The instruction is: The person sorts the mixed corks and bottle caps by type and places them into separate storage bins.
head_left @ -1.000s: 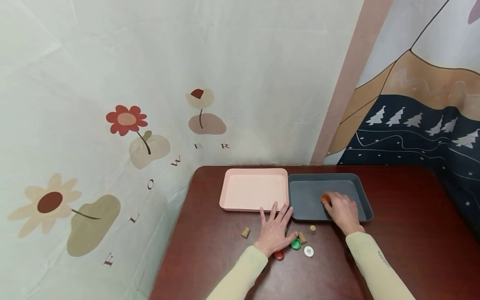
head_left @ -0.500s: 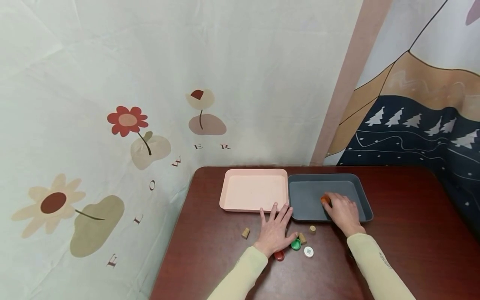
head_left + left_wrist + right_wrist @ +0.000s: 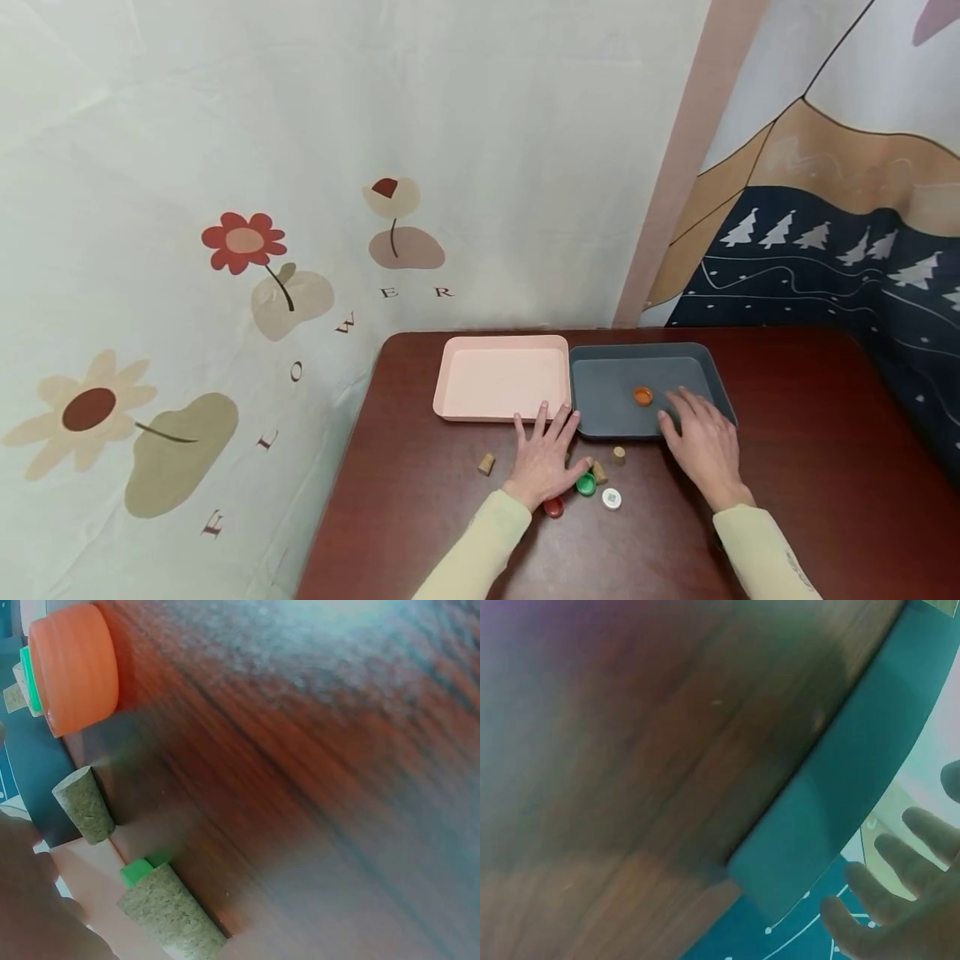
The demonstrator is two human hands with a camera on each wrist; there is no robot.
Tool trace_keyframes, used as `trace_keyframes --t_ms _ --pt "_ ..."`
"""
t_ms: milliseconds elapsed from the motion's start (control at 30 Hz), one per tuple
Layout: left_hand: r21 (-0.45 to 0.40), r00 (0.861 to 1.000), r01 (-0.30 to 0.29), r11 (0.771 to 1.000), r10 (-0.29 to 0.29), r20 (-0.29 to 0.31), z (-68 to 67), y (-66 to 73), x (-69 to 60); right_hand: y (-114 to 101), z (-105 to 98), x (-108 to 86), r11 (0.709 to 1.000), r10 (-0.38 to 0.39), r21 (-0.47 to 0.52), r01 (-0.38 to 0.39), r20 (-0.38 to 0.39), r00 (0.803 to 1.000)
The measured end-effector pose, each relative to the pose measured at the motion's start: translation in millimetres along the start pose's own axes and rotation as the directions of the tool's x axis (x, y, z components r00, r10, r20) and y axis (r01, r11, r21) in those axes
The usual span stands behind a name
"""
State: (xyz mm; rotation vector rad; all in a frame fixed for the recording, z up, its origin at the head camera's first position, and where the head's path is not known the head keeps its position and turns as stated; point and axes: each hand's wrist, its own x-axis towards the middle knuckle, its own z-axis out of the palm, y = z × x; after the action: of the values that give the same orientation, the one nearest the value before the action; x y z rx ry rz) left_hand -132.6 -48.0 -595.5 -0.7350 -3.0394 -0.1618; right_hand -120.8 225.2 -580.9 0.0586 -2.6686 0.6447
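In the head view an orange cap (image 3: 642,396) lies in the dark grey tray (image 3: 636,433). My right hand (image 3: 703,446), its fingers spread and holding nothing, is over that tray's front right part, to the right of the cap. My left hand (image 3: 542,460) is spread with its fingertips at the front edge of the pink tray (image 3: 501,418). By its thumb are a green cap (image 3: 586,484) and a cork (image 3: 599,472); a red cap (image 3: 553,507) lies below the palm. The left wrist view shows corks (image 3: 171,915) and a large orange-red cap (image 3: 75,669) close up.
A white cap (image 3: 611,498) and a small cork (image 3: 618,455) lie on the table in front of the grey tray. Another cork (image 3: 487,464) lies left of my left hand. Both trays stand side by side near the table's back edge, with a patterned curtain (image 3: 510,167) behind.
My right hand has let go of the orange cap and moved right and slightly towards the front. The cap now lies in the grey tray. My left hand has kept its place.
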Motion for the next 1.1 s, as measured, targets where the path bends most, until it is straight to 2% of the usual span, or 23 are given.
trace_keyframes --t_ms 100,267,533,700,867,967,1100 --pt "0.001 1.000 0.006 1.000 -0.007 0.004 -0.1 -0.5 -0.5 4 -3 -6.4 1.000 0.016 -0.009 -0.016 -0.002 1.000" --pt "0.000 1.000 0.017 1.000 -0.017 0.024 2.0 -2.3 -1.3 15 -6 -14.5 0.997 0.072 -0.012 -0.072 0.037 0.997" --pt "-0.057 1.000 -0.006 0.998 0.005 -0.020 -1.5 -10.0 -7.5 39 -13 -21.7 0.988 0.153 -0.047 -0.148 0.120 0.981" --pt "-0.089 0.994 -0.042 0.995 0.032 -0.103 -5.5 -15.1 -15.4 51 -19 -25.8 0.982 0.187 -0.064 -0.178 0.194 0.963" --pt "-0.071 0.976 -0.100 0.992 0.084 -0.199 -6.2 -17.3 -24.0 58 -22 -27.2 0.980 0.197 -0.069 -0.186 0.230 0.953" --pt "-0.045 0.969 -0.141 0.989 0.128 -0.212 -5.5 -16.7 -29.2 60 -23 -27.0 0.979 0.200 -0.070 -0.189 0.248 0.948" --pt "0.003 0.968 -0.181 0.983 0.179 -0.175 -4.4 -13.3 -35.4 62 -23 -26.0 0.980 0.200 -0.061 -0.191 0.271 0.942"
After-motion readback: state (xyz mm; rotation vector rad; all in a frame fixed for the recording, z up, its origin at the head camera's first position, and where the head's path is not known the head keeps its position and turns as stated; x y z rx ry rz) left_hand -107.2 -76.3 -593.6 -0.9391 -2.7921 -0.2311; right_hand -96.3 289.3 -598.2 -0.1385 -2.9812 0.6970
